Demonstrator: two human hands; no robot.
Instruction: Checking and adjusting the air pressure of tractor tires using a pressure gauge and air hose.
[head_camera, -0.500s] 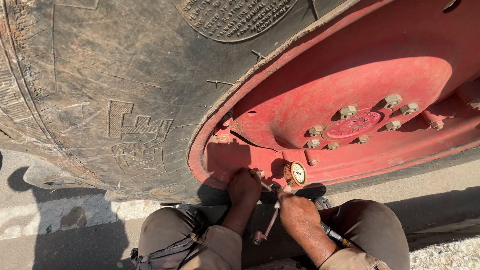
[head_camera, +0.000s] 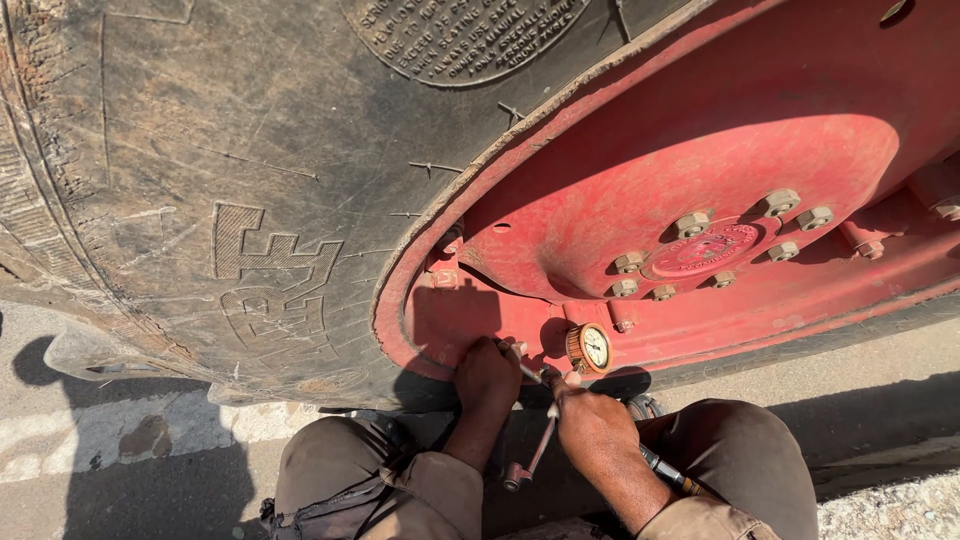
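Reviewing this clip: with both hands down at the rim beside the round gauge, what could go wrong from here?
1. The left hand and right hand work close under a huge, cracked tyre; a sudden air release would likely hit hands and face.
2. The pressure gauge juts from the fitting by the right hand; a knock may loosen it.
3. The hose runs across the person's lap; shifting legs might tug the connection at the red rim.

Both hands, left hand (head_camera: 487, 375) and right hand (head_camera: 597, 430), grip a gauge (head_camera: 590, 348) at the red rim (head_camera: 700, 150).
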